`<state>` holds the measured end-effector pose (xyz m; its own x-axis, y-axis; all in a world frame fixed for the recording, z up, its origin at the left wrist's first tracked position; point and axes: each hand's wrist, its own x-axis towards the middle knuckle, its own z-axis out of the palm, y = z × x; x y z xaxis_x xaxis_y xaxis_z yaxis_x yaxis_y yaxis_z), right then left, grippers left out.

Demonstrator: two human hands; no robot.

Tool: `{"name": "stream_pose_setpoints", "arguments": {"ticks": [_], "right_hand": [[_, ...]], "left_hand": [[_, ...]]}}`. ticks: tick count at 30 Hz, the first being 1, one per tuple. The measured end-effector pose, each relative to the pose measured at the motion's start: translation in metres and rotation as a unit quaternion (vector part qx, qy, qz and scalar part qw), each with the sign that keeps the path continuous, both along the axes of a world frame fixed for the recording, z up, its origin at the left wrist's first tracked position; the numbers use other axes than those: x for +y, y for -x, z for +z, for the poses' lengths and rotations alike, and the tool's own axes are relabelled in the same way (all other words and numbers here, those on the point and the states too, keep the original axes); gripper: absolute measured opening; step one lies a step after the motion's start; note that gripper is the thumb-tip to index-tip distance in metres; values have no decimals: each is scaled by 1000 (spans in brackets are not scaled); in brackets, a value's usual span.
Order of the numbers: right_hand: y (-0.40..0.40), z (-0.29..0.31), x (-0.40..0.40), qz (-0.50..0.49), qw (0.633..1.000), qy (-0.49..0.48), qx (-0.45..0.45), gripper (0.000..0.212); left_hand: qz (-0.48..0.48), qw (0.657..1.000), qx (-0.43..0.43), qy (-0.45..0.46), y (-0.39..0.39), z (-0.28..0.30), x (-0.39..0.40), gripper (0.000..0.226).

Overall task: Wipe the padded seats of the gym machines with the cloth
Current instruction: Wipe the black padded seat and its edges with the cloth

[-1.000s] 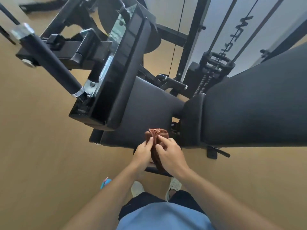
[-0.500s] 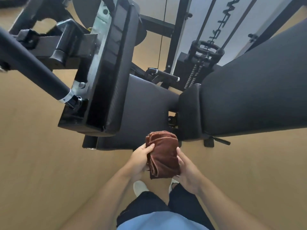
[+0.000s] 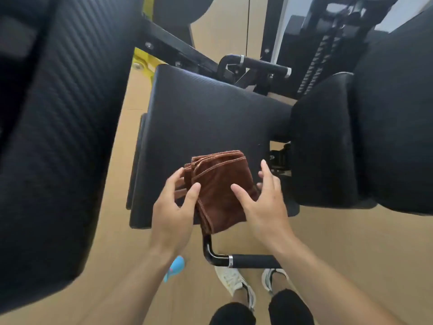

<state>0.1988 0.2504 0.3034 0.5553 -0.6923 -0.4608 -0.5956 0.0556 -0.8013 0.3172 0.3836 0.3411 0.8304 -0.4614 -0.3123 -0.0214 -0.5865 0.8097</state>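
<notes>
Folded brown cloth, several layers, stitched edges showing along top and left side; held over near edge of black padded seat, whether touching the pad cannot be told

Left hand: grip clamped on cloth's left edge, thumb on top face, fingers curled behind the stacked folds

Right hand: thumb laid on cloth's top face, index finger straight and raised beside right edge, remaining fingers partly hidden behind cloth; grip loosely together on the cloth's right side

Seat: ribbed black upholstery, roughly rectangular, centre of view, between two larger pads

Large black ribbed pad: fills left side, close to camera, blurred

Black back pad: right side, rounded end just beside seat's right edge

Black handle bar with chrome collar: below seat's near edge, bent upward at left end toward cloth

Second black handle with chrome collars: beyond seat's far edge

Black frame beam: diagonal, behind seat, bolts visible

Yellow part: beside far left corner of seat

Black spring or chain stack: upper right, behind back pad

Tan floor: beneath everything

White shoes and dark trouser legs: bottom centre

Small blue object: beside left forearm, kind cannot be told
</notes>
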Motion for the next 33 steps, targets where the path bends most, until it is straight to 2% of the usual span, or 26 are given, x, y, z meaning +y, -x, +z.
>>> {"name": "stream_pose_setpoints", "arguments": {"ticks": [1,3,5,7,11,14,17,19,21,25,27,30,33], "right_hand": [[-7,-10,-4,49,996,79,17,77],[-21,-38,-4,175,963,199,57,78],[-33,-76,6,291,922,230,114,82],[-42,-109,17,327,904,244,129,85],[-59,-126,9,316,896,296,96,70],[-95,-128,-37,306,890,323,98,63],[-162,-128,-120,232,923,270,147,63],[-190,-125,-166,198,947,210,141,63],[-192,-128,-180,191,948,223,122,62],[-138,-123,-128,150,943,288,77,58],[-92,-121,-78,135,942,287,108,63],[-36,-117,-11,169,935,256,177,77],[-45,-132,-21,180,930,267,180,72]], "left_hand": [[-11,999,-38,-18,-8,-8,1,38],[-60,991,-107,-50,-21,-27,0,39],[-124,975,-168,-75,-28,-47,0,38],[-173,958,-208,-93,-33,-66,0,39],[-206,945,-238,-86,-37,-86,-15,42],[-193,946,-253,-69,-43,-95,-39,44],[-185,950,-240,-72,-54,-106,-64,53],[-184,948,-247,-80,-65,-113,-79,56],[-179,944,-263,-91,-76,-119,-92,56],[-168,939,-276,-120,-84,-134,-95,53],[-190,918,-318,-144,-81,-141,-93,52],[-232,880,-367,-195,-78,-148,-97,53],[-253,854,-390,-234,-78,-151,-98,55]]}}
